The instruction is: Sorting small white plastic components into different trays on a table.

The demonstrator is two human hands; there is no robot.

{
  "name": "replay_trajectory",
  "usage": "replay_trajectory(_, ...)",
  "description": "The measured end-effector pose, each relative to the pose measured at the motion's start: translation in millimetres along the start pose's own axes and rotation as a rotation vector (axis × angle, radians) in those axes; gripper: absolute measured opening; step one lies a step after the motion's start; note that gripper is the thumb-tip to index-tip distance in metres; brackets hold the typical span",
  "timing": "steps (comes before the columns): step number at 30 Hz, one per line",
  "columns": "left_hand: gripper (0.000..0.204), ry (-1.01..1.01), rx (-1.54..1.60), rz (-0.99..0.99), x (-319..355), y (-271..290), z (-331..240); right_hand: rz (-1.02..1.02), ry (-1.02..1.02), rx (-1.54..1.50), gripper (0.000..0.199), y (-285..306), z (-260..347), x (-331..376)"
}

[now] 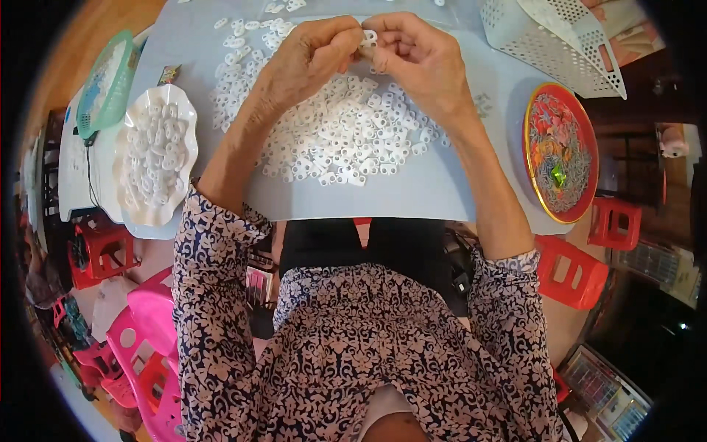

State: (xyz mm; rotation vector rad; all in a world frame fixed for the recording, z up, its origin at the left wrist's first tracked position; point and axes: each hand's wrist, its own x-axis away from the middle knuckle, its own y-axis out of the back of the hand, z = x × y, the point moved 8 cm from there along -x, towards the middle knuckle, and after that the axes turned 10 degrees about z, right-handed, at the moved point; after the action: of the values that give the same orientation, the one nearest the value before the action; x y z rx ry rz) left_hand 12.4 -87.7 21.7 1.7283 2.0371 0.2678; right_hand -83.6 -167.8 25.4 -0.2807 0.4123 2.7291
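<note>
Both hands meet above a pile of small white plastic pieces [346,136] spread over a pale blue-grey table [412,195]. My left hand [313,55] and my right hand [416,55] pinch the same small white piece [369,37] between their fingertips. The piece is partly hidden by the fingers. Both forearms reach up from patterned sleeves over the table's near edge.
A white scalloped dish [156,158] full of white pieces sits at the left, with a green mesh basket [107,81] beyond it. A red round tray [560,158] lies at the right, a white perforated basket [556,40] behind it. Red stools [582,269] and pink stools [151,346] stand below.
</note>
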Motion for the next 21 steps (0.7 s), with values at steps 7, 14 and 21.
replay_trajectory(7, 0.028, 0.047, -0.012, -0.027, 1, 1, 2, -0.026, 0.109, 0.179, 0.027, -2, 8, 0)
replay_trajectory(14, 0.027, -0.009, 0.041, -0.1, 1, 2, -3, -0.043, 0.083, -0.001, 0.027, -1, 6, -1)
replay_trajectory(21, 0.028, 0.008, 0.016, -0.11, 4, 5, -3, -0.024, -0.027, -0.098, 0.029, -2, 7, 3)
